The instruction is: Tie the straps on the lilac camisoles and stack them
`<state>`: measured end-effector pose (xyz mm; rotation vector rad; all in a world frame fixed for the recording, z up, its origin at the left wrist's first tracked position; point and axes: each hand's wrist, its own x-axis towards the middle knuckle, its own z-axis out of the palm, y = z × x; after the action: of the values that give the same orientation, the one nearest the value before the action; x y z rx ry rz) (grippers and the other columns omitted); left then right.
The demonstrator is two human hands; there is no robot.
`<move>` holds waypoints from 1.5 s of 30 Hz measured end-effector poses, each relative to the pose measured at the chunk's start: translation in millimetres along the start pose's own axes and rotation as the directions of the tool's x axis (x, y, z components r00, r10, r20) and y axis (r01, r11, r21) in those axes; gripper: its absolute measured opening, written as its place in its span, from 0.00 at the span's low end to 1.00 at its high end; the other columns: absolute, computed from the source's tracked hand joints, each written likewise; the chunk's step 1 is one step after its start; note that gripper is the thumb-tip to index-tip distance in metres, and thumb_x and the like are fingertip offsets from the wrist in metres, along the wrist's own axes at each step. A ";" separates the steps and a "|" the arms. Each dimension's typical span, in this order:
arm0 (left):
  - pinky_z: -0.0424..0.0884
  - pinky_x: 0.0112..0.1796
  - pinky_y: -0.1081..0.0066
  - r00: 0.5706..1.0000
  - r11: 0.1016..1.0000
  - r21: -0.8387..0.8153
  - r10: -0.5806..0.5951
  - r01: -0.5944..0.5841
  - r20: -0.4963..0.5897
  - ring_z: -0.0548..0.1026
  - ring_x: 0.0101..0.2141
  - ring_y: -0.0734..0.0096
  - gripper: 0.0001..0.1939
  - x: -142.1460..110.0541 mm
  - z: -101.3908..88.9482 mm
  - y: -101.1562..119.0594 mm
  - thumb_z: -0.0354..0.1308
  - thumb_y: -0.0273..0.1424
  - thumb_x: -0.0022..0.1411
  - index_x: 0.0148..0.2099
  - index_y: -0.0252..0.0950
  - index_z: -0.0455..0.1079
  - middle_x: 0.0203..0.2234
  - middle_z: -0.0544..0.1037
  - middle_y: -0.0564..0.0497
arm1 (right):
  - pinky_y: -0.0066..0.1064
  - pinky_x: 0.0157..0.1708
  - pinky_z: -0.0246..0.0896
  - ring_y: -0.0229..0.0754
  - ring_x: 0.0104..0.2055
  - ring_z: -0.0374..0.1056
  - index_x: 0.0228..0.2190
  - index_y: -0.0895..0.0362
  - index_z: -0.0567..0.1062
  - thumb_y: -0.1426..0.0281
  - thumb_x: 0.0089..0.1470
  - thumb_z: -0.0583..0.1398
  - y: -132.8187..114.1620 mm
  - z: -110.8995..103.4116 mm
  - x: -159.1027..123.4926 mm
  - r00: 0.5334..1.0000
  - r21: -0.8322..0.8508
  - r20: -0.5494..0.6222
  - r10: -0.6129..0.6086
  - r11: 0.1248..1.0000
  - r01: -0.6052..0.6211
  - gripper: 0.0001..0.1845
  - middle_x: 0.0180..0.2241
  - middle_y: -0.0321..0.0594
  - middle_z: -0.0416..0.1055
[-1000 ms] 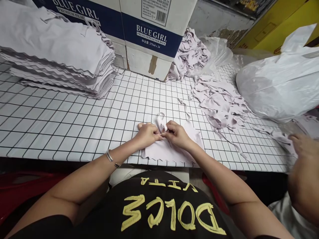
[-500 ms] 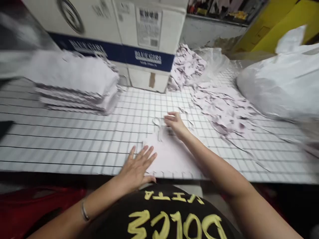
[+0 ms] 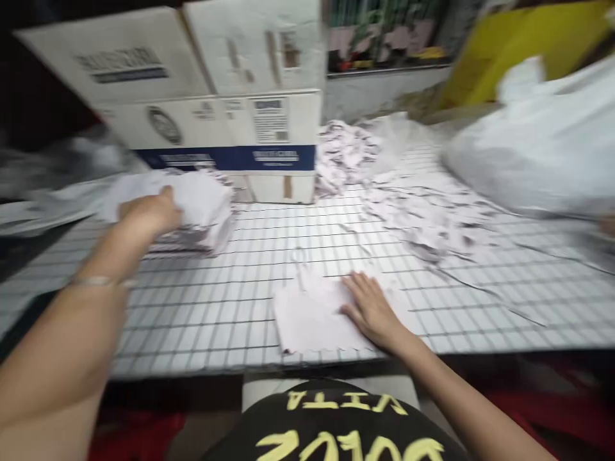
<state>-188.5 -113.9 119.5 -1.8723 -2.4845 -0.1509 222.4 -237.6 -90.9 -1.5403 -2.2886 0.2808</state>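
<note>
My left hand (image 3: 152, 212) reaches over a stack of pale pink cloth pieces (image 3: 202, 202) at the left and touches its top. Its fingers are bent downward and blurred, so any grip on the top piece is unclear. My right hand (image 3: 369, 308) lies flat, fingers stretched out, on a pale pink cloth piece (image 3: 312, 320) with a scalloped near edge, close to the table's front. At that cloth's far edge lies a slim pale object with a ring-shaped end (image 3: 298, 255), too blurred to name.
White cardboard boxes (image 3: 283, 189) stand behind the stack. Cloth scraps (image 3: 432, 221) and loose strips lie to the right on the checked tabletop (image 3: 259, 256). A bulging white plastic bag (image 3: 538, 153) sits at the far right, with a yellow box (image 3: 519, 45) behind it.
My left hand has left the front cloth and moved to the stack at the left. My right hand has come nearer and now lies flat on the cloth. The camera view has shifted.
</note>
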 end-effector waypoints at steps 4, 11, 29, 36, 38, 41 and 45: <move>0.70 0.49 0.58 0.865 0.797 -0.359 0.498 -0.486 -0.065 0.75 0.46 0.61 0.20 -73.4 58.0 89.1 0.49 0.37 0.66 0.57 0.36 0.67 0.47 0.78 0.46 | 0.45 0.53 0.58 0.50 0.52 0.65 0.47 0.56 0.71 0.62 0.60 0.54 53.1 -44.6 36.5 0.895 0.207 -0.312 0.319 0.942 -0.263 0.17 0.47 0.49 0.72; 0.38 0.62 0.40 -0.077 -0.030 -0.510 0.994 -0.860 0.071 0.44 0.67 0.50 0.39 -211.4 171.8 226.4 0.42 0.55 0.65 0.70 0.40 0.46 0.68 0.47 0.43 | 0.31 0.42 0.58 0.40 0.39 0.64 0.32 0.56 0.72 0.71 0.45 0.65 102.3 -76.5 140.8 0.892 0.459 -0.039 0.451 0.801 -0.385 0.09 0.38 0.38 0.71; 0.38 0.62 0.42 0.095 0.116 -0.954 0.991 -0.278 0.092 0.52 0.65 0.46 0.34 -206.4 176.7 250.2 0.49 0.56 0.61 0.61 0.39 0.66 0.63 0.61 0.41 | 0.25 0.21 0.46 0.31 0.18 0.41 0.27 0.55 0.63 0.59 0.57 0.59 83.0 -121.4 189.0 0.923 0.907 0.177 0.340 0.307 -0.287 0.15 0.16 0.25 0.48; 0.73 0.48 0.60 0.313 -0.111 -0.427 0.841 0.898 0.441 0.79 0.43 0.60 0.31 -163.9 160.9 278.9 0.35 0.47 0.71 0.47 0.26 0.69 0.41 0.78 0.35 | 0.36 0.39 0.62 0.43 0.38 0.67 0.33 0.56 0.74 0.56 0.40 0.71 34.1 -171.2 39.0 0.946 0.828 0.270 -0.178 0.544 -0.134 0.22 0.32 0.39 0.70; 0.75 0.45 0.64 0.279 -0.146 -0.279 0.803 0.949 0.526 0.80 0.38 0.63 0.20 -162.4 158.5 282.6 0.42 0.37 0.72 0.46 0.24 0.68 0.35 0.79 0.37 | 0.36 0.42 0.62 0.41 0.37 0.66 0.31 0.54 0.71 0.56 0.47 0.67 32.5 -149.3 6.9 0.982 0.862 0.099 0.158 0.480 -0.164 0.17 0.32 0.37 0.69; 0.76 0.43 0.66 0.249 -0.164 -0.204 0.819 0.965 0.517 0.80 0.36 0.65 0.11 -168.3 154.4 287.4 0.45 0.25 0.70 0.44 0.25 0.67 0.34 0.79 0.39 | 0.35 0.40 0.64 0.38 0.33 0.65 0.32 0.52 0.67 0.54 0.50 0.64 28.4 -98.4 -19.7 0.843 0.967 0.066 0.533 0.175 -0.187 0.18 0.30 0.35 0.67; 0.77 0.42 0.72 0.229 -0.170 -0.170 0.865 0.971 0.447 0.80 0.34 0.71 0.09 -168.3 147.6 294.5 0.45 0.19 0.68 0.42 0.28 0.67 0.34 0.78 0.42 | 0.35 0.36 0.66 0.41 0.36 0.69 0.44 0.50 0.69 0.48 0.54 0.58 11.7 -59.9 -33.7 0.848 0.950 0.308 0.431 -0.183 -0.252 0.23 0.36 0.40 0.71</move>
<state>146.3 -181.0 -22.9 0.1394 0.4414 0.5065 268.0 -266.5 -46.8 -1.0470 -0.6831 1.5807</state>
